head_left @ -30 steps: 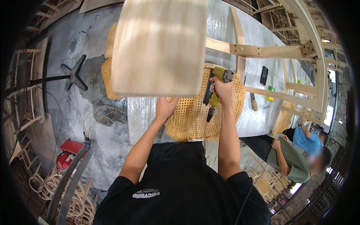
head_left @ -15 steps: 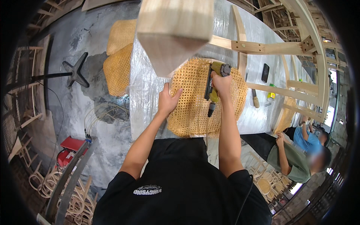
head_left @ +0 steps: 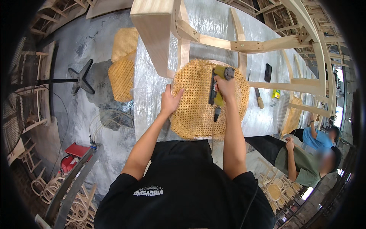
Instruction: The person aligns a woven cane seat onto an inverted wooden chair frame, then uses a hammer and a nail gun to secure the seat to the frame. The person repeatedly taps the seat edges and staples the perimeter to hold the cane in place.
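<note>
Cane panel beneath right hand; left hand at left edge.

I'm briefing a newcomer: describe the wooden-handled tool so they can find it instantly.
On the plastic-covered table, find the central cane panel. Right of it, the tool lies between the panel and the packet, below the phone in the picture. Its wooden handle sets it apart from the black phone and green-and-yellow packet.

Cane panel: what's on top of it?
Right hand holds a green nail gun over the cane panel, hose crossing it; left hand grips its left edge. Panel beneath gun and right hand is covered; gun contact unclear.
</note>
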Motion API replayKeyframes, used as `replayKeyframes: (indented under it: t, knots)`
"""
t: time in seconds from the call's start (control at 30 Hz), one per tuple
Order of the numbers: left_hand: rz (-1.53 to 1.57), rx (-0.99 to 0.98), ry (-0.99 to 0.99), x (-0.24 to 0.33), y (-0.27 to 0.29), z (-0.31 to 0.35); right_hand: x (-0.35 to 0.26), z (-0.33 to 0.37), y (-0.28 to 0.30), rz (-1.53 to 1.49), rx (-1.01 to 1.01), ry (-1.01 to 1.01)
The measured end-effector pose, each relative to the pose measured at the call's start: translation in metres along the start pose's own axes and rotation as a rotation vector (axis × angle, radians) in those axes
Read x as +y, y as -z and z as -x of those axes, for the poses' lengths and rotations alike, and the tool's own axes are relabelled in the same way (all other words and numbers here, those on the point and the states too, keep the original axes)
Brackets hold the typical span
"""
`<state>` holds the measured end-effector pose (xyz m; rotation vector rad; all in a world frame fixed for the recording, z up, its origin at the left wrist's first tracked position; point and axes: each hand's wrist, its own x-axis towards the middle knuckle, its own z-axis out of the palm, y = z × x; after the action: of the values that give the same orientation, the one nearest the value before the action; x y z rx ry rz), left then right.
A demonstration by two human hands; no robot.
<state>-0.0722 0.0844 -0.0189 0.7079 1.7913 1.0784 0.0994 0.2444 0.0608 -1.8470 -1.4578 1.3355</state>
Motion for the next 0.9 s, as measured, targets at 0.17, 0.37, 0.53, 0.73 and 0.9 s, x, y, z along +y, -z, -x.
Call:
replayKeyframes:
  t: [0.17,0.37,0.53,0.73,0.9]
  knots:
    - [-0.003,0.022,-0.039,0.006,-0.007,0.001,0.063,0.061,0.079,0.211,0.095,0.076]
    - [0.011,0.072,-0.103,-0.007,-0.01,-0.001,0.139,0.138,0.154,0.44,0.206,0.032]
    - [-0.096,0.126,-0.153,-0.011,-0.008,0.0,0.171,0.172,0.192,0.281,0.159,-0.218]
    - [-0.483,0.41,-0.214,0.002,-0.02,0.012,0.214,0.121,0.249,0.693,0.161,-0.005]
    - [-0.558,0.628,-0.39,0.009,-0.074,0.042,0.256,0.049,0.276,0.779,0.252,0.253]
